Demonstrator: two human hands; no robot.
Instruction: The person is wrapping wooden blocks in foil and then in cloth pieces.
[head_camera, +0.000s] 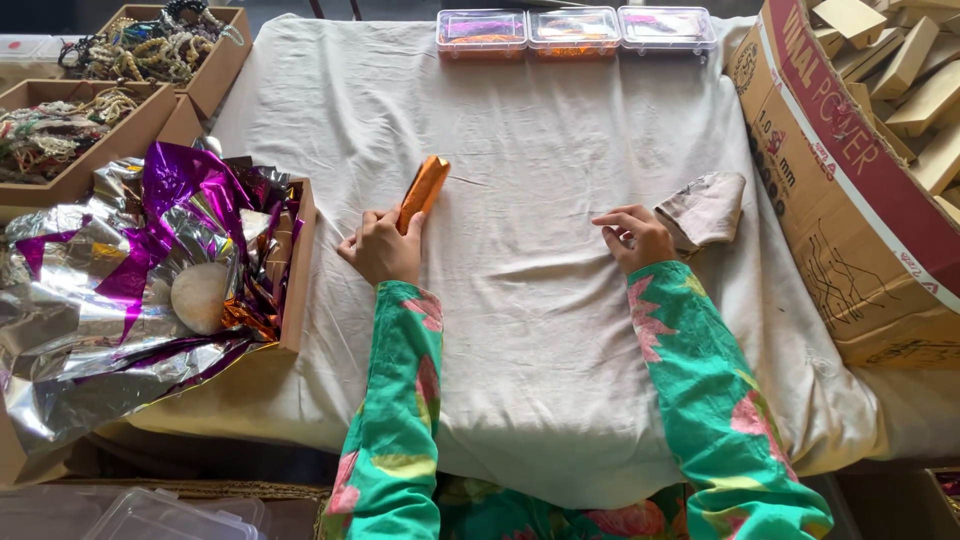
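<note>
Both forearms reach forward in green floral sleeves, well apart. The left hand (381, 247) rests knuckles up, its fingers closed around something. The right hand (632, 236) lies palm down, fingers loosely curled, holding nothing.

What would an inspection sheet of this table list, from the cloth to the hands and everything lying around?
Surface: cream cloth over the table, wrinkled.
Job's things: orange foil-wrapped bar, tilted, in the left hand.
Clutter: folded beige cloth beside the right hand; three clear lidded boxes at the far edge.
Hands: left fingers on the bar; right resting on the cloth, holding nothing.
Cables: nothing seen.
Surroundings: purple and silver foil sheets, trays of beaded strings, carton of wooden blocks.
</note>
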